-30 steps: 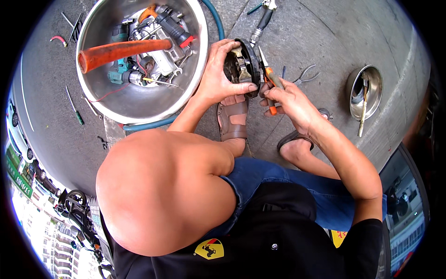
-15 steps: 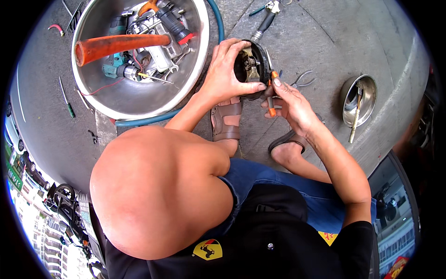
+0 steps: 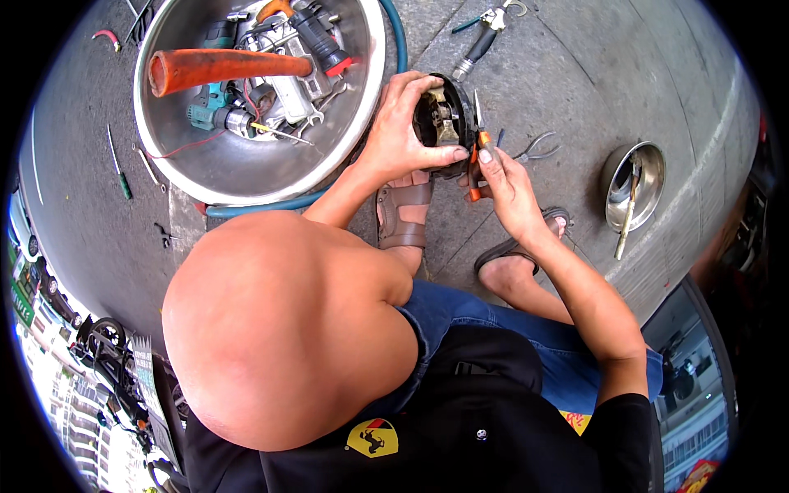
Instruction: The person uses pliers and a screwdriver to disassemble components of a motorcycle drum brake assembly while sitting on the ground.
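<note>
left hand [image 3: 398,133]: clasping round black hollow housing [image 3: 446,127] | right hand [image 3: 511,187]: pinching orange-handled pointed metal tool [image 3: 484,139] | tool axis: forward, along housing's right side

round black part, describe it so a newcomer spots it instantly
Find the big steel basin at upper left. Just right of it, the left hand grips the round black part, whose open face shows metal inside, unlike the pointed orange-handled tool in the right hand.

– Left?
– Basin [image 3: 329,152]; hammer [image 3: 230,69], drill [image 3: 211,108] inside. Screwdriver [image 3: 125,184] left of it, on the floor [image 3: 592,82].
– Middle?
– Part [image 3: 448,127], between left hand [image 3: 400,135] and right hand [image 3: 511,187].
– Right?
– Pliers [image 3: 526,154], then bowl [image 3: 652,177] farther right, brush [image 3: 628,209] in it.
</note>
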Demonstrator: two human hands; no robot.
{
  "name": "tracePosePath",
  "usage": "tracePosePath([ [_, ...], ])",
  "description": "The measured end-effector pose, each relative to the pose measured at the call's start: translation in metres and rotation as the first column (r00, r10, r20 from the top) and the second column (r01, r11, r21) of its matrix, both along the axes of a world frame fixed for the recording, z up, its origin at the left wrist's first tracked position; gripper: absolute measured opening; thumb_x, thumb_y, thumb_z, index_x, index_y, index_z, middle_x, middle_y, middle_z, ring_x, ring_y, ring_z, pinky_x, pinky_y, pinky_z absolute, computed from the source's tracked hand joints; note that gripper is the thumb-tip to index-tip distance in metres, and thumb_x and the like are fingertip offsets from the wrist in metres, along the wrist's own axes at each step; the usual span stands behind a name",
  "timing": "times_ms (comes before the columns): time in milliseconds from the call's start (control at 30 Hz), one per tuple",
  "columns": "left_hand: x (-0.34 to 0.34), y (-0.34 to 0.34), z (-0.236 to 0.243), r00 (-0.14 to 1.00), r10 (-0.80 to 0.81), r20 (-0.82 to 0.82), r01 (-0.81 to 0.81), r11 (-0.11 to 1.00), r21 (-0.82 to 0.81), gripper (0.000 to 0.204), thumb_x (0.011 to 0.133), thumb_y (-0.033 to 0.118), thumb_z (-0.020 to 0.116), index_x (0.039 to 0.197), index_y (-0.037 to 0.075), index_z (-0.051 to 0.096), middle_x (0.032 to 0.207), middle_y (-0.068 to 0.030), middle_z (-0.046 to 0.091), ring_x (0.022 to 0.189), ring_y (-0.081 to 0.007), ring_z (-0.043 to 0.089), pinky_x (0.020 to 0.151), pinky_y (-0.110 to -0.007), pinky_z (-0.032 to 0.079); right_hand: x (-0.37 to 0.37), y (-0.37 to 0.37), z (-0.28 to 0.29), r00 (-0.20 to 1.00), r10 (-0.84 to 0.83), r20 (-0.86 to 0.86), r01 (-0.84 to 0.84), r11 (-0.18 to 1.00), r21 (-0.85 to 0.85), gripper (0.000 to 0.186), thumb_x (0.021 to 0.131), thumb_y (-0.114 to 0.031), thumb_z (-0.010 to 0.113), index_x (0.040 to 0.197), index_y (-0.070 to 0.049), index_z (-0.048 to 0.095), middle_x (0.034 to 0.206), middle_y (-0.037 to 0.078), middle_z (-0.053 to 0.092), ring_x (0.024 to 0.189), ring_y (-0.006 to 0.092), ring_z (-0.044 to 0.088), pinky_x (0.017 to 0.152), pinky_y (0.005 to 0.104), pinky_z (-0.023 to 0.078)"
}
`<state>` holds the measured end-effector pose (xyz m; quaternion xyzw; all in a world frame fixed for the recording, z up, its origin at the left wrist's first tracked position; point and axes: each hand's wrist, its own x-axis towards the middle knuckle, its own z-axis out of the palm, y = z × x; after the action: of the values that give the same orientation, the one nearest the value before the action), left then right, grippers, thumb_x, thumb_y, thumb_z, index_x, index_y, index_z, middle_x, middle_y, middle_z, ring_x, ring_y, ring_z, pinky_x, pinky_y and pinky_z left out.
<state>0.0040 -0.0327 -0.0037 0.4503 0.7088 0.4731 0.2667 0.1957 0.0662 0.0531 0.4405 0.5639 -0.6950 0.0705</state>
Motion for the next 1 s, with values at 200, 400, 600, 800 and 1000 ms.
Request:
tracePosePath([
  [200, -0.002, -0.002, -0.001, 1.0, -0.015, 0.015, 0.015, 1.0, -0.01, 0.097, 0.056, 0.048, 0.09, 0.131, 0.001, 0.051, 0.13, -0.0216, 0.048, 0.124, -0.0378, 0.049, 0.105, -0.046, 0.042, 0.001, -0.009, -0.009, 1.0, -0.006, -0.022, 0.009, 0.992, 0.128, 0.054, 0.103, -0.051, 0.046, 0.103, 0.002, 0.059, 0.078, 0.01, 0.066, 0.069, 0.015, 0.061, 0.065, 0.0321, 0.049],
  [400, 0.0, -0.002, 0.0, 1.0, -0.014, 0.008, 0.014, 1.0, -0.006, 0.097, 0.055, 0.051, 0.09, 0.129, 0.0, 0.052, 0.129, -0.0225, 0.048, 0.124, -0.0382, 0.049, 0.106, -0.047, 0.042, 0.004, -0.012, -0.014, 0.998, -0.012, -0.059, 0.021, 0.988, 0.153, 0.055, 0.103, -0.052, 0.045, 0.104, 0.001, 0.06, 0.077, 0.01, 0.066, 0.069, 0.0154, 0.06, 0.065, 0.0324, 0.049],
  [600, 0.003, 0.0, 0.001, 1.0, 0.002, 0.021, -0.003, 1.0, 0.014, 0.096, 0.054, 0.051, 0.09, 0.126, -0.001, 0.055, 0.128, -0.0223, 0.048, 0.123, -0.0381, 0.049, 0.105, -0.046, 0.042, 0.004, -0.009, -0.006, 0.998, -0.041, -0.052, 0.044, 0.997, 0.06, 0.056, 0.102, -0.053, 0.045, 0.106, 0.001, 0.059, 0.081, 0.009, 0.066, 0.072, 0.0148, 0.062, 0.065, 0.0309, 0.051],
  [800, 0.007, -0.001, 0.004, 1.0, 0.008, 0.001, -0.008, 1.0, 0.015, 0.092, 0.054, 0.048, 0.091, 0.125, 0.0, 0.056, 0.126, -0.0214, 0.049, 0.121, -0.0373, 0.05, 0.104, -0.045, 0.043, -0.001, 0.02, 0.016, 0.995, 0.087, 0.041, -0.08, 0.984, -0.158, 0.058, 0.102, -0.055, 0.043, 0.114, 0.0, 0.057, 0.098, 0.01, 0.062, 0.09, 0.0206, 0.065, 0.073, 0.0362, 0.057],
  [1000, 0.004, 0.0, 0.002, 0.999, 0.027, 0.029, -0.028, 0.999, 0.032, 0.091, 0.055, 0.048, 0.09, 0.124, -0.001, 0.056, 0.125, -0.0206, 0.051, 0.12, -0.0366, 0.051, 0.104, -0.044, 0.043, -0.006, 0.024, 0.021, 0.988, 0.132, 0.084, -0.118, 0.981, -0.157, 0.059, 0.102, -0.057, 0.042, 0.113, -0.001, 0.058, 0.1, 0.01, 0.062, 0.09, 0.0209, 0.065, 0.071, 0.0362, 0.056],
])
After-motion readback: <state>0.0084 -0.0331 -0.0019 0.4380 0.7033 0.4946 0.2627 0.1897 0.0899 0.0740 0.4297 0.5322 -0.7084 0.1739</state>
